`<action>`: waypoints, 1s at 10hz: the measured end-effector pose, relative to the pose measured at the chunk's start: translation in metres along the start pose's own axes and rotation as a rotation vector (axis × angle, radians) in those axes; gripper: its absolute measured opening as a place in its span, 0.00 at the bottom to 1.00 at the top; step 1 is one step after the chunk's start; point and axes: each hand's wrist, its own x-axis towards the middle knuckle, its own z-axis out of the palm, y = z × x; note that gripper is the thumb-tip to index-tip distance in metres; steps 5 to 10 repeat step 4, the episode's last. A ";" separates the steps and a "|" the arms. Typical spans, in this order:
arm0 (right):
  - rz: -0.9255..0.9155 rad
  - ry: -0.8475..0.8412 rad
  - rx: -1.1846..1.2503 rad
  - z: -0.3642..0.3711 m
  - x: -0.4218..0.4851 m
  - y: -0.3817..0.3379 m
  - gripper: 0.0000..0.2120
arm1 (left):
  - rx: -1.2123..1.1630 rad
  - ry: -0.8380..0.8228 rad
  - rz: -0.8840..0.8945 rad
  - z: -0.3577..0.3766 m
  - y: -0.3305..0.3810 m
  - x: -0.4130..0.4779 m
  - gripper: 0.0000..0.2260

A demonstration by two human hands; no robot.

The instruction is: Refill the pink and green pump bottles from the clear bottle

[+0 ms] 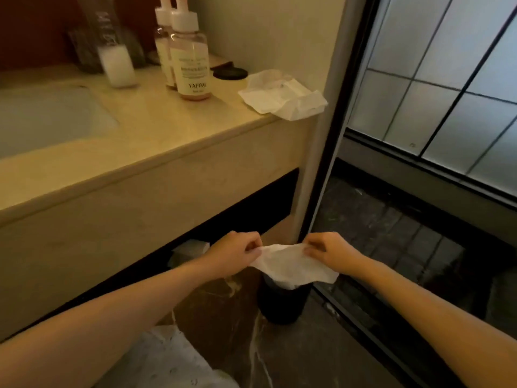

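Fingers of the left hand (pixel 237 252) and right hand (pixel 326 252) pinch a white tissue (pixel 291 266) stretched between them over a dark bin (pixel 282 303) on the floor. The pink bottle (pixel 190 56) stands capped on the counter (pixel 156 121), another pump bottle (pixel 162 46) just behind, the clear bottle (pixel 110 43) near the sink (pixel 42 119). This looks like cleanup; next, probably drop the tissue into the bin.

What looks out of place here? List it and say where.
A crumpled white tissue lies on the countertop at its right end, one corner overhanging the edge. Both the left hand and right hand hold another tissue above the dark bin. No spill is visible.
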 end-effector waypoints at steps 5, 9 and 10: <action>0.367 -0.073 0.107 0.011 0.064 0.060 0.30 | -0.401 -0.035 -0.561 0.041 -0.033 0.105 0.28; 0.367 -0.073 0.107 0.011 0.064 0.060 0.30 | -0.401 -0.035 -0.561 0.041 -0.033 0.105 0.28; 0.367 -0.073 0.107 0.011 0.064 0.060 0.30 | -0.401 -0.035 -0.561 0.041 -0.033 0.105 0.28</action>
